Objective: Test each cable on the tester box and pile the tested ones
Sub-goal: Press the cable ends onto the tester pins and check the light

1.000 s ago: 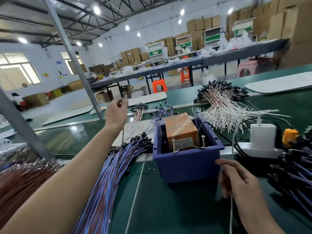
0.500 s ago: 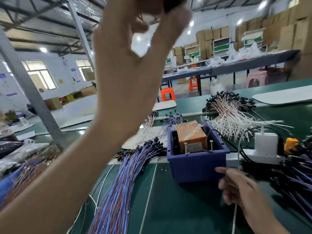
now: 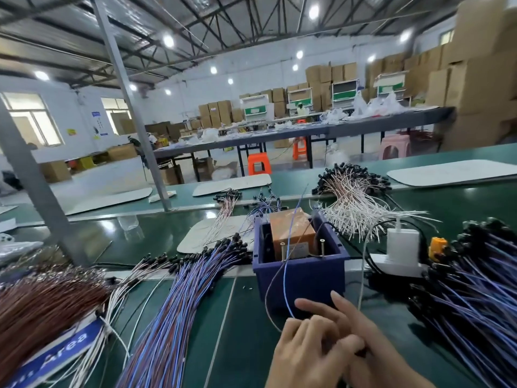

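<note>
The tester is a blue bin with an orange-wrapped box inside and two upright metal pins at its front. Just in front of it, my left hand has its fingers curled around the near end of a thin blue-and-brown cable. The cable's wires rise from my fingers up over the bin. My right hand lies against the left one, index and middle fingers straight and pointing at the bin. Its thumb is hidden.
A fan of blue-brown cables lies left of the bin, a brown bundle further left. Purple cables with black plugs fill the right. Behind are white cables, a white charger on a power strip, and a steel post.
My left hand came back from the far side of the table, passed close to the camera, and now sits low in front of the bin with a cable, against my right hand.
</note>
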Demonstrator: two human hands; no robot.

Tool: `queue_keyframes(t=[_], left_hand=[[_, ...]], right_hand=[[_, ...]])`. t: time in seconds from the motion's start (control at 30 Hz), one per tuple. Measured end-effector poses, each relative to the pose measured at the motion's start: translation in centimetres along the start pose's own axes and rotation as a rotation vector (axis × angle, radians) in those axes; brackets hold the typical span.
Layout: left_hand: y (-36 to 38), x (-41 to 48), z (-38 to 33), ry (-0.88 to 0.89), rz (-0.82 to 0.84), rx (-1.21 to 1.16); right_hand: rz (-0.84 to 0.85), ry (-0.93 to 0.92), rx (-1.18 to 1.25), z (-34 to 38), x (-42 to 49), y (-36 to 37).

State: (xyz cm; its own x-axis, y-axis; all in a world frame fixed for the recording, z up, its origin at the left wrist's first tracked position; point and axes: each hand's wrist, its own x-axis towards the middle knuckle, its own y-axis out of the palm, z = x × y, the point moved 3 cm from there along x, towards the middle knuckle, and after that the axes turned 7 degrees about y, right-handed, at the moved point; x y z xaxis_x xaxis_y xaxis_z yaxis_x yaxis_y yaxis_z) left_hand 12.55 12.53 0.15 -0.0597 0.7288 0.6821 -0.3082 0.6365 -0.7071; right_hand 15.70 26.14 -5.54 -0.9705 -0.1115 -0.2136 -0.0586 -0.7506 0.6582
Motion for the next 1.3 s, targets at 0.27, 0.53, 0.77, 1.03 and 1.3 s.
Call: queue_keyframes(t=[0.27, 0.53, 0.77, 1.03, 1.3], left_hand=[[3.9, 0.8, -0.6, -0.222, -0.083, -0.147], [3.2, -0.2, 0.7, -0.345, -0.376, -0.190], [4.2, -3.1, 5.2, -1.306, -0.395, -0.604], [4.9, -1.3, 3.8, -0.981, -0.105, -0.729], [5.6, -1.7, 1.2, -0.698, 0.111, -0.718]], right_hand=[[-0.091, -0.150, 0.140, 1.2, 1.2, 0.7], [-0.481, -0.322, 0.183, 1.6, 1.5, -1.8], [-0.507, -0.345, 0.155, 1.3, 1.8, -2.0], [-0.487, -0.314, -0.029, 1.2, 1.5, -1.7], [-0.499, -0.377, -0.195, 2.2, 0.6, -0.1]])
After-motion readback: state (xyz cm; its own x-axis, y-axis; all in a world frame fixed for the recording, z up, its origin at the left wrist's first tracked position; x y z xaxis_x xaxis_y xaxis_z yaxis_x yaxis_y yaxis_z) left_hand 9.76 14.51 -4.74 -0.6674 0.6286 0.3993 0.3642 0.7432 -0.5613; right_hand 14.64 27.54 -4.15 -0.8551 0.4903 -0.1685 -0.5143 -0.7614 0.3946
